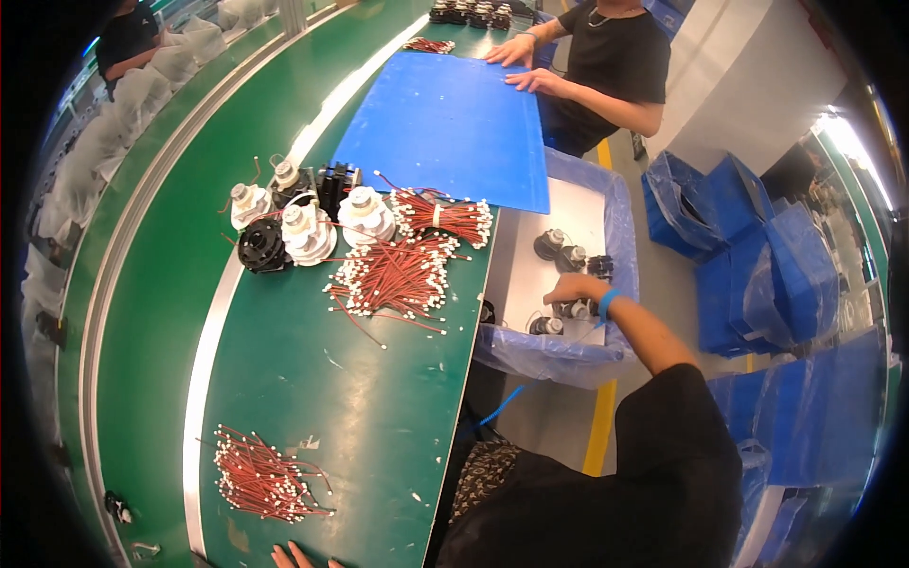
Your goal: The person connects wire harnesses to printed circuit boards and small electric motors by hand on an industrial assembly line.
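Note:
My right hand [574, 288], with a blue band at the wrist, reaches down into a bin lined with clear blue plastic [620, 227]. Its fingers are curled over a small black-and-grey motor unit [571, 310], partly hidden below them. Similar motor units [549, 244] stand on the bin's white sheet beside it. At the bottom edge, the fingertips of my left hand [295, 557] lie spread on the green table [379, 407]; the rest is cut off. Closest to that hand is a loose pile of red wires with white connectors [265, 478].
A bundle and pile of red wires [398, 275] lie mid-table, beside white and black motor assemblies [308, 232]. A blue plastic sheet [445, 123] covers the far table and overhangs the bin; another person's hands [525, 66] rest on it. Blue bins [729, 227] stand on the right.

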Demonstrator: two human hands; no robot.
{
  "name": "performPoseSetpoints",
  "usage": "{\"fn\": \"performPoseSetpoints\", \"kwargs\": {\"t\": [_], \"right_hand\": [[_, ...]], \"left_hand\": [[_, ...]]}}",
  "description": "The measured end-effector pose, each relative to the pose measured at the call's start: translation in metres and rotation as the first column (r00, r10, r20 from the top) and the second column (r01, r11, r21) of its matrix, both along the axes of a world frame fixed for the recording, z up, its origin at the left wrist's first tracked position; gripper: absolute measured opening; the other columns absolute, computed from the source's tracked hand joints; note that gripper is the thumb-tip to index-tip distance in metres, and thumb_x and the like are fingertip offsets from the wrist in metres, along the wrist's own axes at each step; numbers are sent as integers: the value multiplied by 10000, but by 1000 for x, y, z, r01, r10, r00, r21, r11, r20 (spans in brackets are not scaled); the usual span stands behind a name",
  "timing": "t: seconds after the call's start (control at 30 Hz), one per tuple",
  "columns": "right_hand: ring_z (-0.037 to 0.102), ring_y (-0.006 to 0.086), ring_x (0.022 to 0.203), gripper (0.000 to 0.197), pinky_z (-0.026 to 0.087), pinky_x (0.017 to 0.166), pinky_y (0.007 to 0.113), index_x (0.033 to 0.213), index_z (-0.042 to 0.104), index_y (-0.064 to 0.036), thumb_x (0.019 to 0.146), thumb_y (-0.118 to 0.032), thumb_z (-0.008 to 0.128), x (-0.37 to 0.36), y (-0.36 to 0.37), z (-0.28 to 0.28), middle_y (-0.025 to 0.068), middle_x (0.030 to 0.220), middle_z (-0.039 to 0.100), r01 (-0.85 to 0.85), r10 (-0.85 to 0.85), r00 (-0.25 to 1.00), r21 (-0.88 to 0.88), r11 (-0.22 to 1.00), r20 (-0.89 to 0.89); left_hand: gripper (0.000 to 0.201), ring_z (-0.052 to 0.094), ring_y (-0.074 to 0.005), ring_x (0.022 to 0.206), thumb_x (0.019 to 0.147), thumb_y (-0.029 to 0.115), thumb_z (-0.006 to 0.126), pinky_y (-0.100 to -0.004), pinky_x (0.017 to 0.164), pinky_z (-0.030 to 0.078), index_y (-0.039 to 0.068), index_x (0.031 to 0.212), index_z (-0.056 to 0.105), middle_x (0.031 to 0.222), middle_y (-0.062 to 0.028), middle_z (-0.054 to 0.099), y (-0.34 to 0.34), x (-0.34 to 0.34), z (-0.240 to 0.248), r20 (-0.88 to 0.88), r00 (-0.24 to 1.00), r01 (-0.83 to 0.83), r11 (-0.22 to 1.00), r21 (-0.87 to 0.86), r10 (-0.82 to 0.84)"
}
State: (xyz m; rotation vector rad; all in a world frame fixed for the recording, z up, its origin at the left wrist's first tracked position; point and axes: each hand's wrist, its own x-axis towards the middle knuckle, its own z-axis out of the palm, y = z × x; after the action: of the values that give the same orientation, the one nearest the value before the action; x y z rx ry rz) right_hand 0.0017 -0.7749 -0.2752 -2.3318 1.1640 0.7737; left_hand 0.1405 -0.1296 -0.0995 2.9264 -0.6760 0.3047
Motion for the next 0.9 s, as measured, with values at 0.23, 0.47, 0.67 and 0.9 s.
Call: {"fn": "performPoseSetpoints", "kwargs": {"t": [0.23, 0.47, 0.67, 0.9], "right_hand": [[580, 182, 555, 180, 436, 536, 332, 675, 657, -147, 733, -317, 656, 71, -9, -48, 3, 696, 667, 370, 324, 483, 525, 766, -813], [652, 213, 735, 624, 516, 688, 360, 976, 667, -89, 746, -666, 608, 57, 0, -27, 64, 875, 685, 233, 108, 800, 471, 851, -591], [672, 252, 727, 790, 561, 630, 453, 1069, 594, -138, 694, -828, 509, 44, -7, -25, 132, 876, 667, 505, 128, 511, 418, 755, -850], [677, 237, 674, 705, 555, 577, 359, 1187, 597, -120, 765, -684, 581, 39, 17, 9, 135, 898, 694, 390, 34, 801, 564, 728, -598]], "left_hand": [[570, 429, -376, 1271, 919, 440, 469, -544, 1043, 311, 60, 1344, 475, 1368, -198, 458, 6, -3, -2, -3, 1000, -27, 1000, 15, 27], [572, 450, -367, 1256, 920, 456, 463, -547, 1042, 317, 60, 1331, 484, 1354, -188, 474, 5, -5, -1, -3, 999, -33, 998, 44, 33], [574, 388, -375, 1296, 893, 364, 528, -541, 1073, 265, 45, 1360, 432, 1380, -209, 433, -10, 1, 17, -110, 991, -78, 997, 13, 79], [618, 298, -449, 1313, 722, 135, 582, -629, 1074, 157, -29, 1296, 422, 1400, -260, 331, 1, 1, 12, -270, 961, -97, 989, -116, 63]]}}
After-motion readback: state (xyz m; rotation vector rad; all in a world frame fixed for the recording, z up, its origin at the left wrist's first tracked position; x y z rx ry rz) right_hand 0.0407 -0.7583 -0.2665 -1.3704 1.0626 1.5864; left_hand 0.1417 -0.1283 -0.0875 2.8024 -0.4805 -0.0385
